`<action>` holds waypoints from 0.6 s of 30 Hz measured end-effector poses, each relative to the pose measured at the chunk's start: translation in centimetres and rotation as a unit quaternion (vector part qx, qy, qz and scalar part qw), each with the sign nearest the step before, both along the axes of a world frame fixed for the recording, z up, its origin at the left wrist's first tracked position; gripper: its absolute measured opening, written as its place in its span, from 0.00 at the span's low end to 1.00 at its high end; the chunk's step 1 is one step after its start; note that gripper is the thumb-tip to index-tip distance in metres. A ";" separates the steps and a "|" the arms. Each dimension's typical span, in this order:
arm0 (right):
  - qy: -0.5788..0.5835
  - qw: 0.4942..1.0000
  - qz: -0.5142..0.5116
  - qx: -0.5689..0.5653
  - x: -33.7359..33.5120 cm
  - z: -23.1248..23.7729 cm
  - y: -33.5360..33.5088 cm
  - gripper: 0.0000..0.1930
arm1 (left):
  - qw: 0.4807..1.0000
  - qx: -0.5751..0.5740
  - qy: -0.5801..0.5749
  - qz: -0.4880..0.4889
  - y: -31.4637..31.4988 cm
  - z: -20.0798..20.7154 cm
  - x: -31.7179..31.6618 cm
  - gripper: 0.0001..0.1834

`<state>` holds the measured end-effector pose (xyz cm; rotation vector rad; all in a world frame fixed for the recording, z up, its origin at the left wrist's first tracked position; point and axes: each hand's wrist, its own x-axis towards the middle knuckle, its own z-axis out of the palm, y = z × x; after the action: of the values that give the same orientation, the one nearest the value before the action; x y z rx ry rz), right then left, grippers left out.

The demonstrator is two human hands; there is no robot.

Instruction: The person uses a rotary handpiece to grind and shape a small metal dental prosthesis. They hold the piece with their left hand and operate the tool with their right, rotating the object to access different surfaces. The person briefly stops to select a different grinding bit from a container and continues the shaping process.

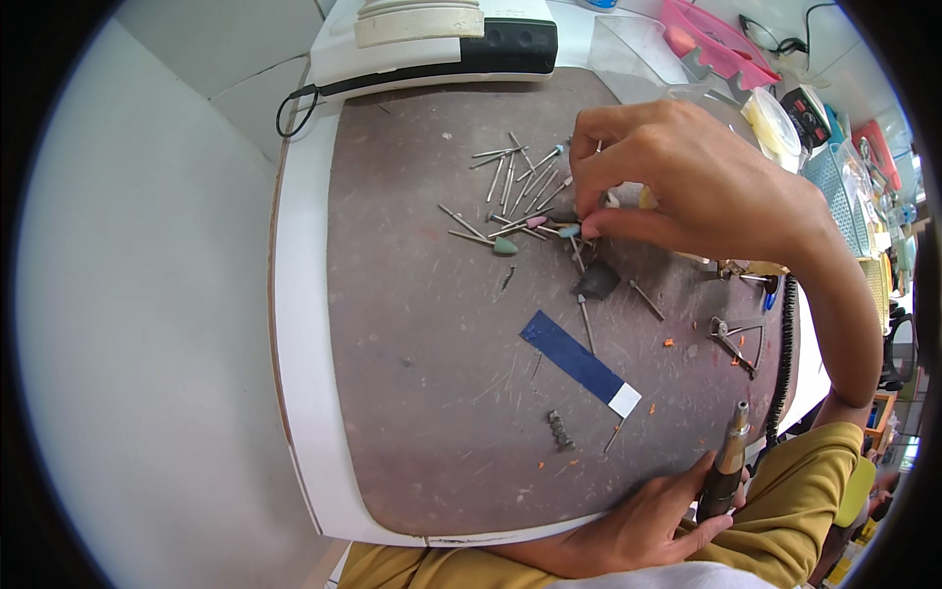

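Head view: The right hand reached from the right edge toward the upper centre of the frame, wrist bent, fingertips pinched on a small bur at the edge of the scattered burs on the brown work mat. The left hand rested at the lower centre, fingers closed around a rotary handpiece held upright. A blue strip lay mid-mat, well apart from both hands.
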<state>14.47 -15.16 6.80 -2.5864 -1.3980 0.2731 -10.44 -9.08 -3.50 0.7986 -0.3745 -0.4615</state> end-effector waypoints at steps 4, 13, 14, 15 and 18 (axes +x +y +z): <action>-0.037 0.999 0.025 0.005 0.1 0.0 -0.5 0.09 | 1.000 -0.005 0.010 -0.012 0.0 0.0 -0.1 0.24; -0.135 0.991 -0.009 -0.021 0.6 -0.8 0.7 0.05 | 1.000 0.000 0.002 -0.011 -0.1 -0.3 -0.1 0.25; -0.129 0.992 0.000 -0.004 0.7 -1.0 0.9 0.04 | 1.000 0.001 -0.004 -0.008 -0.1 -0.3 -0.1 0.25; -0.122 0.992 0.010 0.014 0.8 -1.3 1.0 0.04 | 1.000 -0.001 -0.003 -0.009 -0.2 -0.3 -0.2 0.26; -0.114 0.992 0.040 0.031 1.4 -2.2 1.5 0.02 | 1.000 -0.001 0.001 -0.014 -0.2 -0.3 -0.2 0.26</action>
<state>15.82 -13.64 4.57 -2.5794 -1.5596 -0.0577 -10.67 -9.29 -3.76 0.7910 -0.3847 -0.4867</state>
